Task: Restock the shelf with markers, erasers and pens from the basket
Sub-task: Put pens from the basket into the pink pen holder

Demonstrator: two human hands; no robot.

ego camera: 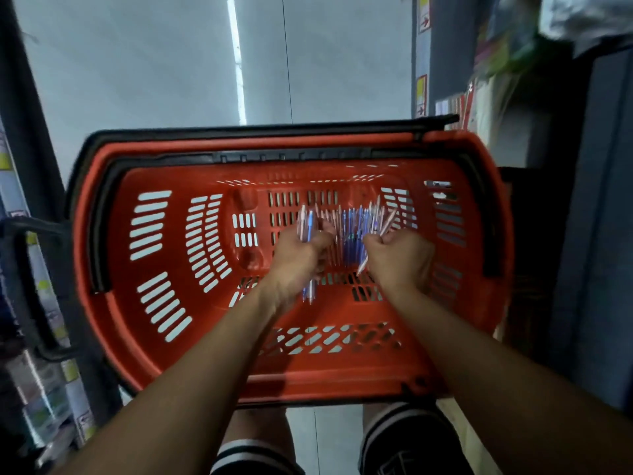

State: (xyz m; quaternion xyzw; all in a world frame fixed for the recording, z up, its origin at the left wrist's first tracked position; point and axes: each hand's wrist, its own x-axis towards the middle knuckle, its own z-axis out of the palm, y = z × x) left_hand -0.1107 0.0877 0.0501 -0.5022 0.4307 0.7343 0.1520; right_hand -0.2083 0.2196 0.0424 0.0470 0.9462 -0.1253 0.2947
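Observation:
A red plastic basket (144,303) with black handles sits on the floor below me. On its bottom lies a heap of blue and white pens (349,231). Both of my hands are inside the basket. My left hand (301,255) grips a bunch of pens, whose ends stick out above and below the fist. To its right, my right hand (397,258) holds a few pens, one of them slanting out past the knuckles. The frame is blurred by motion, so single pens are hard to make out.
A dark shelf unit (30,234) with packaged goods runs along the left. Another shelf (513,80) with colourful stationery stands on the right. Grey floor (154,63) stretches beyond the basket. My knees and dark shorts show at the bottom.

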